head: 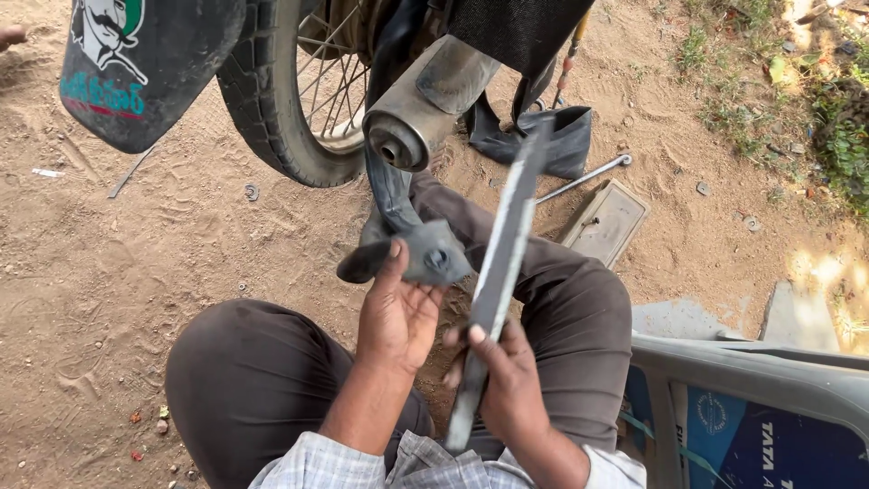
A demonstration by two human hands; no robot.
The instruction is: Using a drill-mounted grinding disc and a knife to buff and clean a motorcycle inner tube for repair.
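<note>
My left hand (396, 312) grips a folded black rubber inner tube (425, 254) with a small round patch spot facing up. The tube runs up from my hand toward the motorcycle's rear wheel (272, 118). My right hand (507, 376) holds a long flat metal file (502, 258) by its lower part, its blade slanting up and to the right, just beside the tube. Both hands are above my knees in dark trousers, as I squat on sandy ground.
A chrome exhaust pipe (407, 127) and a black mudguard flap (136, 63) hang close above my hands. A flat metal tray (605, 222) and a long socket spanner (584, 178) lie on the dirt to the right. A grey plastic chair (751, 398) stands at lower right. Grass edges the top right.
</note>
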